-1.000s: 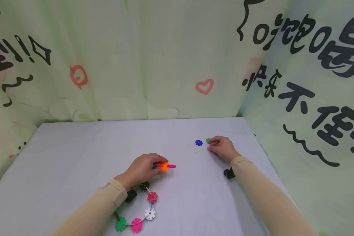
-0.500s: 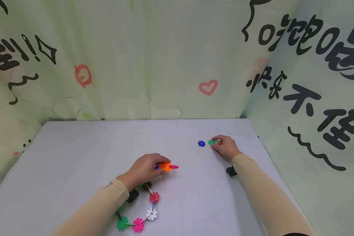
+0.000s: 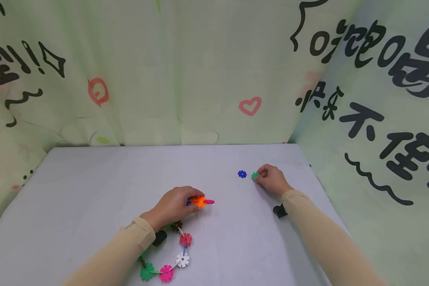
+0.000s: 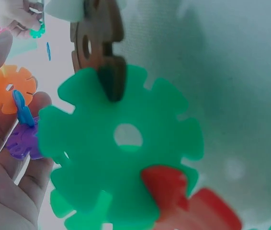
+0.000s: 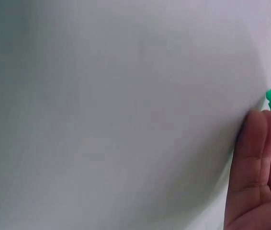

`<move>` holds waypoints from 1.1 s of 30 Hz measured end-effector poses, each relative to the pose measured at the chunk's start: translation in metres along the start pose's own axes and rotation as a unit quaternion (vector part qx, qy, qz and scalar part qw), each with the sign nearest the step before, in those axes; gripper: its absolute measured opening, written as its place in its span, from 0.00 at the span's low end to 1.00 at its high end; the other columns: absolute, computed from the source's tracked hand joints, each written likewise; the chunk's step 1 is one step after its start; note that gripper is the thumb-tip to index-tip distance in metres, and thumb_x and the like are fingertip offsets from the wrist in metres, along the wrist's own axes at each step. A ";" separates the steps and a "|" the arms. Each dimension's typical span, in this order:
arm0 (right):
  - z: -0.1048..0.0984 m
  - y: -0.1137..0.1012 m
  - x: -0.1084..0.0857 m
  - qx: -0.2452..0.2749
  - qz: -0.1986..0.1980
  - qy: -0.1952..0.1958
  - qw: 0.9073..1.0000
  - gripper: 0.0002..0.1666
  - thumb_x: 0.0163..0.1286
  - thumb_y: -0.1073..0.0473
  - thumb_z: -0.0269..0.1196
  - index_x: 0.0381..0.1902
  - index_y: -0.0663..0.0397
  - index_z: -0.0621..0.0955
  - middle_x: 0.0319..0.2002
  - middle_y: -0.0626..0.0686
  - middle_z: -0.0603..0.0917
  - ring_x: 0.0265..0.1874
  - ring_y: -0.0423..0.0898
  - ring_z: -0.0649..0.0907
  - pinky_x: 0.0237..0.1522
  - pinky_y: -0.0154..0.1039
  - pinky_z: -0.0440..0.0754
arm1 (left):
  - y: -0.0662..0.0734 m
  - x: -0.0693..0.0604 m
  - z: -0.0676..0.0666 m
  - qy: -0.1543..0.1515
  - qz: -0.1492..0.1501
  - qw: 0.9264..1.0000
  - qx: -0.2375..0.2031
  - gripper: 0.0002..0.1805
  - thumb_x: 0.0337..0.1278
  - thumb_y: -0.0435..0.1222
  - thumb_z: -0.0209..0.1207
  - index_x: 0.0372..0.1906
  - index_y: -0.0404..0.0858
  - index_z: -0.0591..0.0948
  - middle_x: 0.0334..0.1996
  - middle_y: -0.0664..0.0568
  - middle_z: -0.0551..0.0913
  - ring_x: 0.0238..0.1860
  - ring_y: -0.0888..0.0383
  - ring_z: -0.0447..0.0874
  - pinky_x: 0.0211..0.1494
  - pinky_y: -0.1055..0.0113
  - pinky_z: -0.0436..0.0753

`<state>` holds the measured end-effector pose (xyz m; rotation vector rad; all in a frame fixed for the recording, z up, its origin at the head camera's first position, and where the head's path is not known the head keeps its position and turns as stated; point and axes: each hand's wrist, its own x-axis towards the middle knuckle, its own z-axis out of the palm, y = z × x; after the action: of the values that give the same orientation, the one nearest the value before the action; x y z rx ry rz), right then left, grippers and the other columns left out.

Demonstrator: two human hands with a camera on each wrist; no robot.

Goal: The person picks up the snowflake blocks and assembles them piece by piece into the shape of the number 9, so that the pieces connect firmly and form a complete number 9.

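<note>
My left hand point(image 3: 173, 204) holds a short row of linked snowflake discs. Its orange disc point(image 3: 201, 201) and pink disc point(image 3: 209, 201) show past the fingertips. In the left wrist view, a blue disc point(image 4: 23, 111) and a purple disc point(image 4: 21, 141) lie against the same fingers. At the back right, my right hand point(image 3: 273, 180) pinches a green snowflake disc point(image 3: 255, 176) between thumb and fingers. Just left of it, a loose blue snowflake disc point(image 3: 242, 174) lies on the table. Whether the held row joins the chain below my left wrist is hidden.
A curved chain of linked discs lies under my left forearm, with a green disc point(image 3: 147, 271), a white disc point(image 3: 182, 260) and a red disc point(image 3: 186, 239) among them. The white table point(image 3: 93, 178) ends at a printed curtain point(image 3: 146, 79) behind and on the right.
My right fingers have closed on the green disc and turned it a little, shifting it slightly toward me. My left hand and its row of discs stay nearly still.
</note>
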<state>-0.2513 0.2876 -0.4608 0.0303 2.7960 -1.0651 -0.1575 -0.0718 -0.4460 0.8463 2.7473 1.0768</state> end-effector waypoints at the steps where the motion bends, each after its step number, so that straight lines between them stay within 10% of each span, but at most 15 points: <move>1: 0.001 -0.003 -0.004 0.012 -0.005 -0.005 1.000 0.12 0.69 0.62 0.65 0.46 0.62 0.78 0.35 0.56 0.81 0.32 0.48 0.81 0.36 0.39 0.80 | 0.000 0.000 0.000 -0.001 -0.002 1.000 -0.001 0.19 0.55 0.37 0.72 0.53 0.44 0.85 0.47 0.58 0.84 0.47 0.60 0.81 0.54 0.60 0.79; 14: 0.055 -0.077 -0.080 0.194 -0.087 -0.121 0.970 0.08 0.66 0.66 0.68 0.41 0.63 0.81 0.29 0.55 0.86 0.30 0.52 0.86 0.37 0.41 0.86 | 0.001 -0.001 0.000 0.001 -0.022 1.000 0.000 0.19 0.55 0.37 0.71 0.53 0.46 0.85 0.46 0.58 0.85 0.45 0.61 0.82 0.52 0.60 0.79; 33: 0.070 -0.086 -0.094 0.270 -0.058 -0.119 0.954 0.08 0.65 0.69 0.68 0.40 0.68 0.81 0.29 0.59 0.86 0.29 0.48 0.86 0.35 0.43 0.86 | 0.004 0.006 0.006 0.007 0.044 0.998 0.039 0.15 0.58 0.33 0.68 0.51 0.47 0.87 0.44 0.59 0.83 0.43 0.60 0.81 0.47 0.63 0.80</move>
<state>-0.1555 0.1801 -0.4415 -0.1907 2.2439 -1.7021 -0.1588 -0.0628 -0.4477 0.9817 2.8041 1.0003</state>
